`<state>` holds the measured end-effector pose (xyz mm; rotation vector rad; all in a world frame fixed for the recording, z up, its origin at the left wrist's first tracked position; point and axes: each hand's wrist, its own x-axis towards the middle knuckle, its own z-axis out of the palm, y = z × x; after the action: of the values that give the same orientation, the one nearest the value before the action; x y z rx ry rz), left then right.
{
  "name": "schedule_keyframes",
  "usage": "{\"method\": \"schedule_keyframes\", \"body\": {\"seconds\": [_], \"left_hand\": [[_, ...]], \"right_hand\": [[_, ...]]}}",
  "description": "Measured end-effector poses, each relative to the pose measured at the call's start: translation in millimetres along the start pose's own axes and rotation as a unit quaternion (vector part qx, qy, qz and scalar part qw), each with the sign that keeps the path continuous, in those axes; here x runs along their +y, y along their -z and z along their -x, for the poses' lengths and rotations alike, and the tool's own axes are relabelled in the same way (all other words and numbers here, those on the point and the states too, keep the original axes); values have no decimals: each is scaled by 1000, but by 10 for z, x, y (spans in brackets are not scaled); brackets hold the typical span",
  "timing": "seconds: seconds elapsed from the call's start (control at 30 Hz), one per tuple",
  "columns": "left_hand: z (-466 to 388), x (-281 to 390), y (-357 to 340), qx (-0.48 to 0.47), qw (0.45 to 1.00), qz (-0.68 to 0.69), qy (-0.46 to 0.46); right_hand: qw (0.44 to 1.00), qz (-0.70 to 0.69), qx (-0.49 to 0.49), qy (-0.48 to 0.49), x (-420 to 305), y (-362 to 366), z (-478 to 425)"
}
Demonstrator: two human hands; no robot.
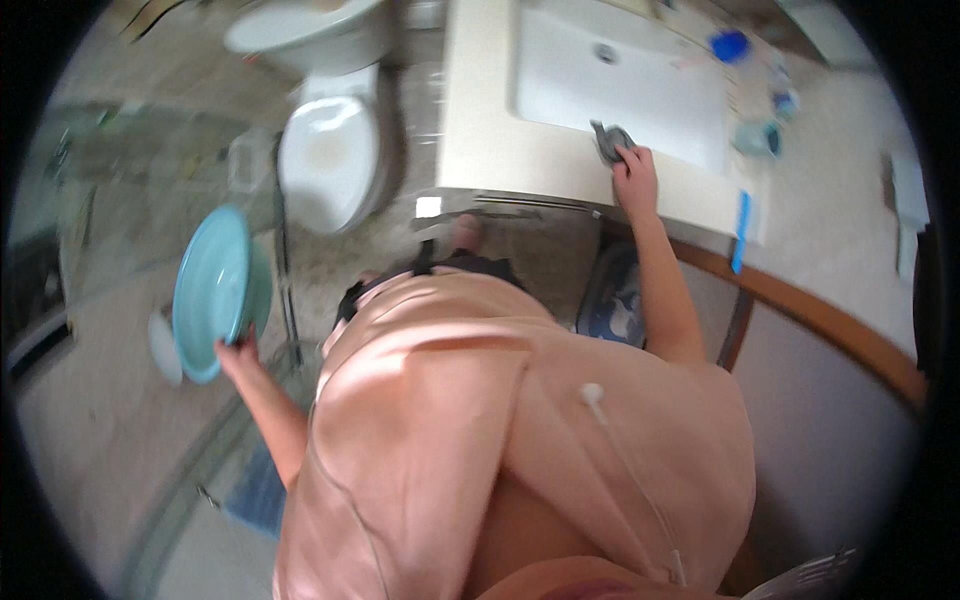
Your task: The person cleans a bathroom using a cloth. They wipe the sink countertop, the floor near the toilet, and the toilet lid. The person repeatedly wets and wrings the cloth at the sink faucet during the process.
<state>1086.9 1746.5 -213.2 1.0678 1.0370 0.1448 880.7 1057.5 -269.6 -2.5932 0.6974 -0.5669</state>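
My left hand [238, 354] grips the lower rim of a light-blue plastic basin [210, 292], which is tilted on its side and looks hollow and bare within. At the right, my right hand [637, 176] holds a crumpled dark grey cloth [613, 142] at the front edge of the white sink [622, 82]. The cloth lies on the cream countertop [525, 161] between hand and sink bowl. Whether it is pressed down or lifted slightly cannot be told.
A white toilet [330, 161] stands left of the counter. Behind the basin are glass shower panels [283, 285]. A teal cup [757, 139] and a blue object [730, 46] are by the sink's right side. Blue tape [741, 229] hangs over the counter edge. A dark patterned container [615, 300] sits below.
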Motion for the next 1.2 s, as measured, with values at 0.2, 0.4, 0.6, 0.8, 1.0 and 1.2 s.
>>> {"method": "schedule_keyframes", "body": {"seconds": [0.2,0.4,0.6,0.8,1.0,1.2], "left_hand": [[118,-168,-156,55,998,26,-12],[27,-72,129,-18,998,61,7],[220,-52,-77,-17,998,52,-32],[234,-84,-5,17,997,65,-48],[363,-72,46,12,996,62,-66],[176,38,380,50,993,90,-59]], "right_hand": [[928,105,197,-299,1136,675,-111],[874,227,138,-407,839,452,178],[945,147,96,-275,41,-89,75],[995,12,50,-81,-521,-436,66],[998,-59,16,3,-924,-741,-44],[973,-221,-60,-29,-1409,-925,-185]]}}
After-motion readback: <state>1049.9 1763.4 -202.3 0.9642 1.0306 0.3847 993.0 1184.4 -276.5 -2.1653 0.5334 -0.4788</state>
